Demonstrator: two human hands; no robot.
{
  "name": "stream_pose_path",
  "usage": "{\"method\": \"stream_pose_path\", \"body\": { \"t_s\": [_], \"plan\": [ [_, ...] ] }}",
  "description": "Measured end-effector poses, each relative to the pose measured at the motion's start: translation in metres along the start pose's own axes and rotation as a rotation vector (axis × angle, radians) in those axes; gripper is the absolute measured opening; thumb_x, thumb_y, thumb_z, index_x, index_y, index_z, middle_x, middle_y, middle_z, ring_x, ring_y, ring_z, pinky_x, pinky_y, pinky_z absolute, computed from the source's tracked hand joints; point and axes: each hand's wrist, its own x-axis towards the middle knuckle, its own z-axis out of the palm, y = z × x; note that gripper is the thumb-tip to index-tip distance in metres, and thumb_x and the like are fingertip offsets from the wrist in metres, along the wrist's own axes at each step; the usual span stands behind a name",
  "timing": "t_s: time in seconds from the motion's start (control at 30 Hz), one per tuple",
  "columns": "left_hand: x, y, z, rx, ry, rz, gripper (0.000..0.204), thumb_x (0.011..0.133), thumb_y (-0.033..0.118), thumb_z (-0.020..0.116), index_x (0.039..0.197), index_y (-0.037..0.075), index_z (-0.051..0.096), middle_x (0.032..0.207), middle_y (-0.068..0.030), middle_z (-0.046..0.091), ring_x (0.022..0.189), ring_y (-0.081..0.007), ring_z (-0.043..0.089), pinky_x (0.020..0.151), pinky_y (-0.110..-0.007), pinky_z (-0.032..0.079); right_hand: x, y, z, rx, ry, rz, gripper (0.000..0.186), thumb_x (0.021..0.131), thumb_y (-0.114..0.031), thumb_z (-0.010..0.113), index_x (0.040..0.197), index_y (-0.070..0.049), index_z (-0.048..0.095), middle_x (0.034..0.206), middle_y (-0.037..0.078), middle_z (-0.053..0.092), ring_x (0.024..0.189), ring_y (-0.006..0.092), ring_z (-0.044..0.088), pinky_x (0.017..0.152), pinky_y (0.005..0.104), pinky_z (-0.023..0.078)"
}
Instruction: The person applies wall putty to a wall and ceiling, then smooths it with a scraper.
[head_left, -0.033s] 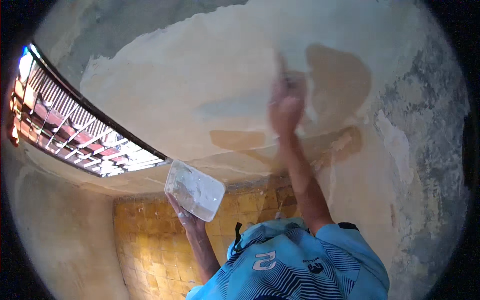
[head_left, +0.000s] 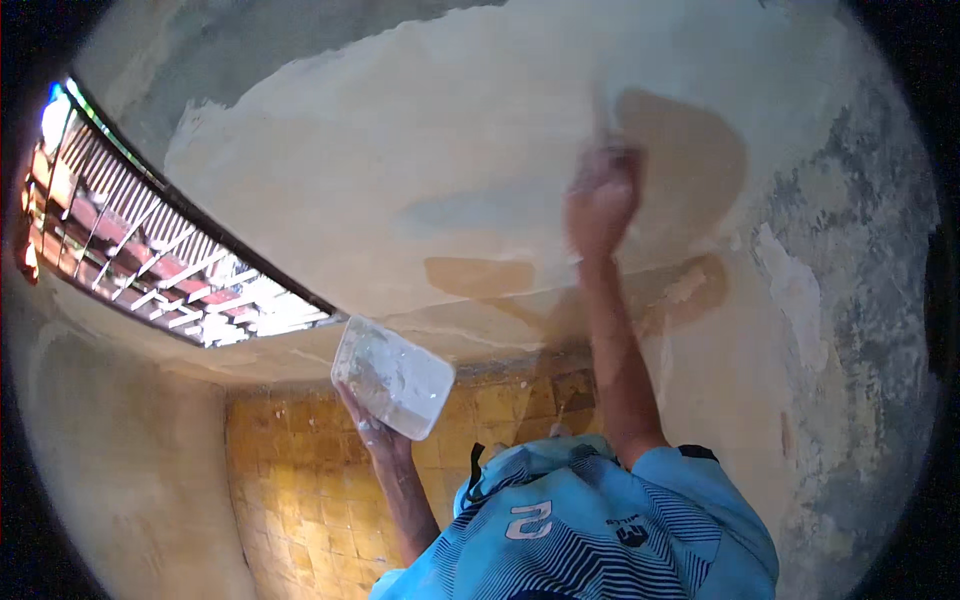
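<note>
My left hand [head_left: 366, 424] is closed on the near edge of a white rectangular plastic tub [head_left: 425, 388], tilted so its inside shows. Whitish paste smears the tub's inside, and pale specks mark that hand. Up at the plastered wall [head_left: 330, 160], my right hand [head_left: 603, 205] grips a putty knife [head_left: 601, 112] whose thin blade shows only as a blurred upright streak. Motion smears the fingers as well. Just right of the blade lies a darker tan patch [head_left: 690, 150] on the wall. A greyish smear [head_left: 470, 208] runs across the pale plaster to the left.
A barred window opening [head_left: 150, 240] is at the left, bright outside. Yellow-brown tiles [head_left: 310, 480] cover the floor below. Along the right, the wall has rough grey patches [head_left: 860, 230]. A tan patch [head_left: 480, 277] with straight edges lies below the smear.
My right hand with the putty knife has moved a little to the right and slightly lower along the wall. The left hand and tub have barely shifted.
</note>
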Motion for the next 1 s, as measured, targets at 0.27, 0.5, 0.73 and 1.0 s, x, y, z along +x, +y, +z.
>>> {"method": "stream_pose_path", "body": {
  "t_s": [0.27, 0.5, 0.73, 1.0],
  "plan": [
    [0.047, 0.022, -0.070, 0.022, -0.237, -0.029, 0.065, 0.092, 0.051, 0.047, 0.142, 0.014, 0.030, 0.141, -0.0100, 0.036, 0.125, -0.0291, 0.040, 0.105, -0.046, 0.037, -0.121, -0.049, 0.051, -0.288, -0.409, -0.341, 0.024, 0.081, -0.012, 0.061, 0.101, 0.002, 0.062, 0.095, 0.020, 0.059, 0.090, 0.0365, 0.058, 0.078, 0.0447, 0.046],
    [0.039, 0.034, -0.098, -0.007, -0.087, -0.097, 0.068, 0.094, 0.056, 0.038, 0.139, 0.005, 0.032, 0.134, -0.0114, 0.045, 0.121, -0.0248, 0.046, 0.104, -0.040, 0.038, -0.183, -0.086, 0.023, 0.325, -1.012, 0.333, 0.015, 0.085, -0.008, 0.058, 0.091, 0.005, 0.064, 0.087, 0.005, 0.068, 0.077, 0.0102, 0.062, 0.069, 0.0275, 0.049],
    [0.030, 0.028, -0.111, 0.027, -0.039, -0.046, 0.069, 0.095, 0.054, 0.038, 0.142, 0.006, 0.024, 0.140, -0.0144, 0.037, 0.126, -0.0286, 0.040, 0.106, -0.044, 0.034, -0.262, -0.101, -0.007, 0.267, -0.950, 0.318, 0.016, 0.084, -0.007, 0.059, 0.095, 0.005, 0.062, 0.080, 0.014, 0.066, 0.072, 0.0203, 0.064, 0.067, 0.0334, 0.050],
    [0.023, 0.015, -0.107, -0.002, -0.072, -0.041, 0.070, 0.096, 0.053, 0.036, 0.144, 0.006, 0.019, 0.144, -0.0150, 0.032, 0.131, -0.0291, 0.035, 0.109, -0.044, 0.030, -0.271, -0.106, -0.012, 0.017, -0.886, -0.133, 0.018, 0.084, -0.007, 0.057, 0.099, 0.003, 0.060, 0.090, 0.017, 0.058, 0.078, 0.0349, 0.061, 0.070, 0.0399, 0.049]
  ]
}}
